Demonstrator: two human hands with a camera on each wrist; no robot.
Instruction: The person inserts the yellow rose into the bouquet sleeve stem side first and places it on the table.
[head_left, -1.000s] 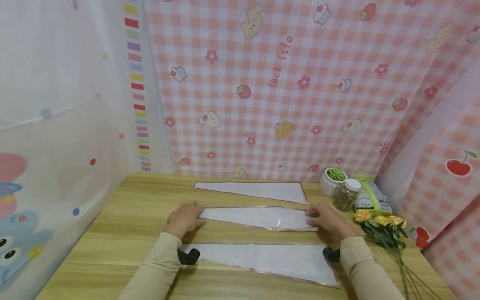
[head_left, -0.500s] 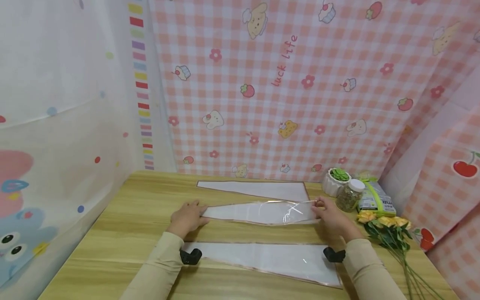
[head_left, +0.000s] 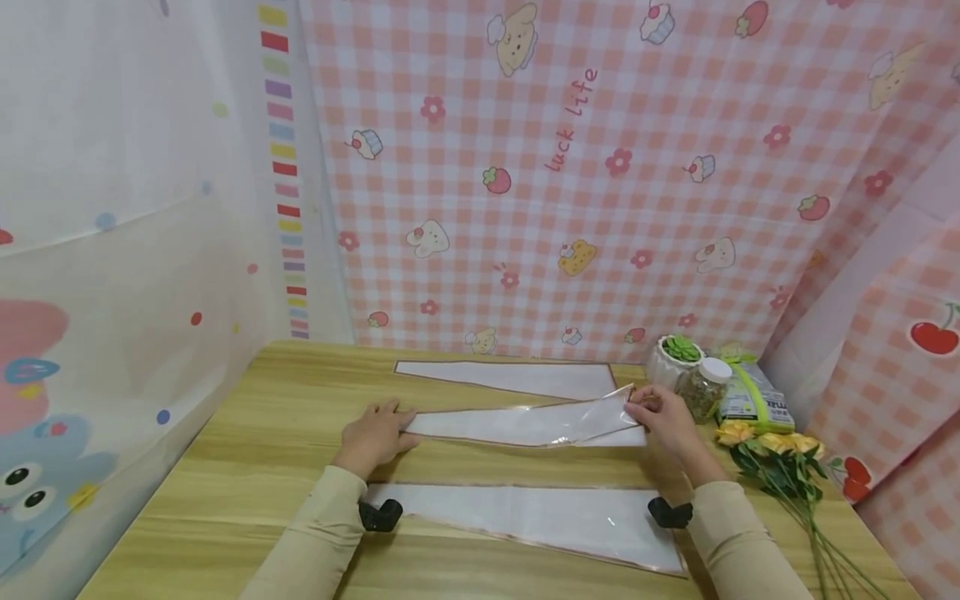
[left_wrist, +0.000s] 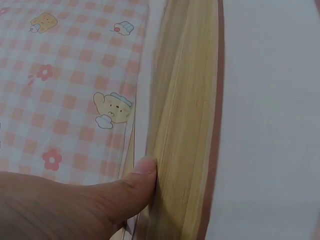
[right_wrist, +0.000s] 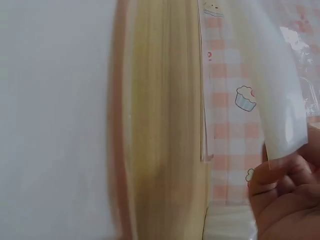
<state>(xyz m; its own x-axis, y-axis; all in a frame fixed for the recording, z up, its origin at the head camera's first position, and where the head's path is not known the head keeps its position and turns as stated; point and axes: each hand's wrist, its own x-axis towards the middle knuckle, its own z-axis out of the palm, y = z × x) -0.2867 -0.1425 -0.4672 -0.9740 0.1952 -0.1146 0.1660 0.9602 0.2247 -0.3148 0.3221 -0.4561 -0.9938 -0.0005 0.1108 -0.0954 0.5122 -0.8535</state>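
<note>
A glossy white plastic sheet (head_left: 487, 427) with a copper-coloured border lies across the middle of the table. My left hand (head_left: 375, 437) rests at its narrow left end; in the left wrist view, the thumb (left_wrist: 125, 197) touches the sheet's edge. With thumb and fingers my right hand (head_left: 667, 423) pinches the right end, which is raised and curls upward. The right wrist view shows this bent corner (right_wrist: 285, 115) held between the fingertips. Beneath it, part of another white layer (head_left: 630, 437) lies flat on the table.
One similar bordered sheet (head_left: 525, 517) lies nearer the table's front, another (head_left: 540, 377) at the back. On the right stand a potted succulent (head_left: 678, 354) and a lidded jar (head_left: 705, 392), beside a grey packet (head_left: 756, 400) and yellow roses (head_left: 772, 442) with long stems.
My right hand has lifted the sheet's right end up and slightly away, baring the layer beneath. The left hand has stayed at the left end. The head view has shifted slightly.
</note>
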